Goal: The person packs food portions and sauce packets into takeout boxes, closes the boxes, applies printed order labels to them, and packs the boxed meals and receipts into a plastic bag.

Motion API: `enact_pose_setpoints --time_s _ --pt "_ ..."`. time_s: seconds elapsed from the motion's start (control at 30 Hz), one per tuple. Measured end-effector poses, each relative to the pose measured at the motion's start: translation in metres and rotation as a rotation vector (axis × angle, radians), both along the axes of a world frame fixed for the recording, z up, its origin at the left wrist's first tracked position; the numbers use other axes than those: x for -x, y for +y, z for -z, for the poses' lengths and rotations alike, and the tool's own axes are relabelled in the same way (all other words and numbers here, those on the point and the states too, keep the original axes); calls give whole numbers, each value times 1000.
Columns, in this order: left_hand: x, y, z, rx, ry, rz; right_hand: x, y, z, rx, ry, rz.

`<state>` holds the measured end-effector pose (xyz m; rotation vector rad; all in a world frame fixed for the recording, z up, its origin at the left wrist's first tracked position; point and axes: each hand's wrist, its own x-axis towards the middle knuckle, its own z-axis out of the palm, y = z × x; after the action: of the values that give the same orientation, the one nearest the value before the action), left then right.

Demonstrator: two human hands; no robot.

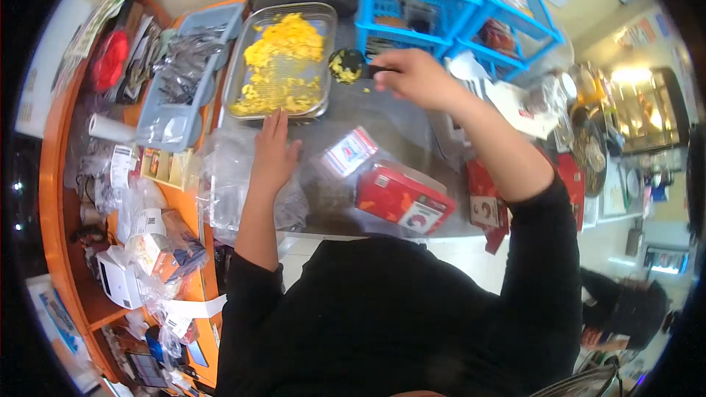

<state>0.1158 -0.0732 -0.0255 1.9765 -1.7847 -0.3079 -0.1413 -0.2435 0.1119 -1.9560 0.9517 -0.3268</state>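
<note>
My right hand is closed round the dark handle of a black serving spoon, whose bowl carries yellow food bits. The spoon is just right of a rectangular metal tray, over the dark counter. Scrambled-egg-like yellow food is heaped at the tray's far end, with smaller crumbs spread over its mesh-like base. At the tray's near rim lie the stretched fingers of my left hand; whether they press on the rim or rest just against it, I cannot tell.
Near me on the counter lie a printed packet and a red box. Clear plastic bags sit by my left forearm. Blue baskets stand at the back, a grey bin at the left. Another person is at lower right.
</note>
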Motion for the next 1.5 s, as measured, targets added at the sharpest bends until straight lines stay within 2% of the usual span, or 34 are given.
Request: enact_pose_setpoints --time_s 0.07,0.17,0.33,0.5,0.7,0.8,0.9,1.0,1.2,1.4,1.5 --pt "-23 -4 17 -77 -75 -56 -70 -20 22 334 247 -111" --pt "-42 -4 51 40 52 -5 -162 -50 81 527 411 -110" --pt "-49 -5 32 -93 61 2 -271 -79 133 685 565 -206" --pt "-58 -4 24 -178 -11 24 -322 -103 165 752 637 -283" --pt "-63 -1 23 -169 -83 44 -301 -102 154 830 784 -563" --pt "-61 1 24 -150 -105 48 -257 -102 140 930 872 -849" --pt "-61 2 25 -132 -89 42 -223 -87 102 853 848 -788" --pt "-59 2 25 -138 -54 43 -198 -84 127 858 815 -649" --pt "-60 3 23 -149 -90 39 -173 -66 128 1016 720 -731" --pt "-58 3 27 -129 -100 34 -148 -58 116 809 587 -766" --pt "-58 2 28 -126 -112 31 -149 -50 122 726 569 -644"
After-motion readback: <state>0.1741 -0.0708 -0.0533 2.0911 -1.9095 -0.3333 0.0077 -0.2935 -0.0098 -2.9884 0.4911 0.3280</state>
